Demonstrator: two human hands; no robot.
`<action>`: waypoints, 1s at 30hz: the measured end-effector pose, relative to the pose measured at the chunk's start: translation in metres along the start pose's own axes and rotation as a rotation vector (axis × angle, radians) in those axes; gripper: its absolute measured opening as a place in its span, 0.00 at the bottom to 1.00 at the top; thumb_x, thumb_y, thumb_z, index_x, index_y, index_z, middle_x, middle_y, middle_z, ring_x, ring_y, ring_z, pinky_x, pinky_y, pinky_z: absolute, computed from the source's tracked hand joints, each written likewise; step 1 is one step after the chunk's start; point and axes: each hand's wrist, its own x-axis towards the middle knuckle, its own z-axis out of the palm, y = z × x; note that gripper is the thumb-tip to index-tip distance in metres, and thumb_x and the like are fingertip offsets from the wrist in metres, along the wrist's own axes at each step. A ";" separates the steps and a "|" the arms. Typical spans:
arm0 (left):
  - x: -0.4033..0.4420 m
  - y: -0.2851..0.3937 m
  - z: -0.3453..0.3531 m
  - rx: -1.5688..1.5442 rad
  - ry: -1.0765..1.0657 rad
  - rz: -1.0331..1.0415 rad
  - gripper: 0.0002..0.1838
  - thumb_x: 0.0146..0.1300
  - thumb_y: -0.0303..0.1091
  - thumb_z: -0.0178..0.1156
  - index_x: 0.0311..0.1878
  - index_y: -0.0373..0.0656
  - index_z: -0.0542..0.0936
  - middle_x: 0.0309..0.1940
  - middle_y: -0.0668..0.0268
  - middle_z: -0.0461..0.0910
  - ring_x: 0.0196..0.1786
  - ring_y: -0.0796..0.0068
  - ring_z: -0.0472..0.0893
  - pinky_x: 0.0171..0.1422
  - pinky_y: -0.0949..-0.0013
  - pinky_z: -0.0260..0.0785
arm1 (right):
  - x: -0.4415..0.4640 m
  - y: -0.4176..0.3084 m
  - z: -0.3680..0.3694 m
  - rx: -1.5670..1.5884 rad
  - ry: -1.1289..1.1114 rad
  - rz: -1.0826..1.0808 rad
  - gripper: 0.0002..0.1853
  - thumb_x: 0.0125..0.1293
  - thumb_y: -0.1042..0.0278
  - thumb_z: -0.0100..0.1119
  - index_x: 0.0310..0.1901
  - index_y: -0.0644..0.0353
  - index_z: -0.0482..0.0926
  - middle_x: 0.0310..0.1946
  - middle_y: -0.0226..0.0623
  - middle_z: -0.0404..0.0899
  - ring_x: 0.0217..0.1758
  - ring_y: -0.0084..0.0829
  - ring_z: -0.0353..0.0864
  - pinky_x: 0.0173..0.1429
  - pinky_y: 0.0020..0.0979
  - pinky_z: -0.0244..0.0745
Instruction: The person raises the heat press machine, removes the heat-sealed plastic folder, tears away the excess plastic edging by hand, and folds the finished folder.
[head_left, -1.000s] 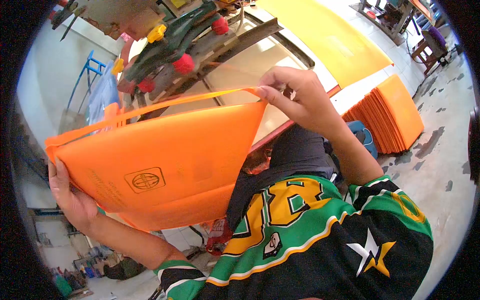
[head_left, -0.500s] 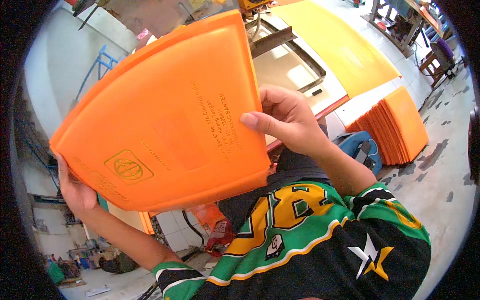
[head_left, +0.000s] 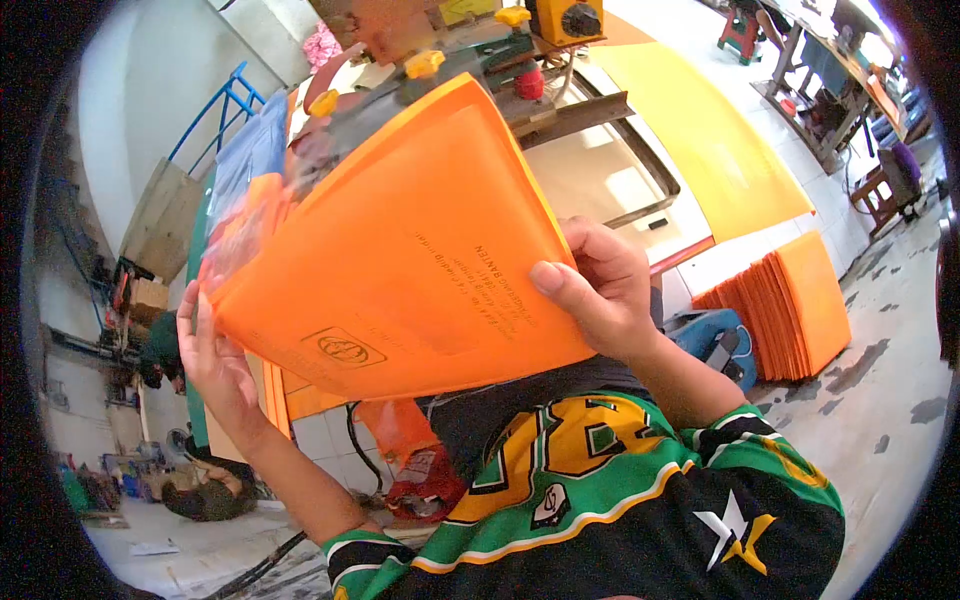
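Observation:
In front of my chest is an orange folder (head_left: 440,240) with a gold emblem and lines of small print on its face. It is tilted, and both my hands hold it. My right hand (head_left: 610,300) pinches its right edge, thumb on the face and curled fingers at the edge. At the lower left corner, my left hand (head_left: 222,370) grips the edge, with the fingers partly out of sight behind the folder.
A workbench machine with yellow knobs (head_left: 425,65) and a metal frame (head_left: 640,205) lie beyond the folder. A large yellow sheet (head_left: 700,130) is at right, above a stack of orange covers (head_left: 800,310). A blue object (head_left: 715,345) sits beside the stack.
The folder has shifted right and tipped, so its face looks shorter and its top edge is lower in view. Both hands keep hold of it. More of the bench machine shows behind.

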 end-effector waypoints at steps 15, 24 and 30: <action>-0.017 0.015 0.028 0.184 -0.057 -0.218 0.13 0.73 0.42 0.61 0.46 0.41 0.82 0.39 0.72 0.82 0.39 0.84 0.80 0.45 0.75 0.74 | 0.001 0.001 -0.064 -0.265 0.200 -0.172 0.16 0.69 0.58 0.62 0.44 0.67 0.80 0.41 0.35 0.82 0.44 0.23 0.77 0.51 0.27 0.71; -0.014 0.001 0.019 0.320 -0.161 -0.046 0.10 0.71 0.39 0.64 0.41 0.41 0.82 0.33 0.77 0.77 0.37 0.87 0.73 0.43 0.79 0.64 | 0.006 -0.009 -0.074 -0.311 0.189 -0.101 0.17 0.66 0.60 0.64 0.46 0.68 0.82 0.38 0.32 0.82 0.39 0.22 0.76 0.44 0.25 0.71; -0.021 0.007 0.060 0.604 0.158 0.306 0.08 0.71 0.35 0.63 0.43 0.39 0.80 0.37 0.72 0.79 0.41 0.81 0.75 0.49 0.74 0.66 | 0.008 -0.011 -0.040 -0.088 0.080 -0.035 0.07 0.67 0.69 0.66 0.38 0.64 0.81 0.32 0.28 0.79 0.35 0.18 0.74 0.38 0.25 0.67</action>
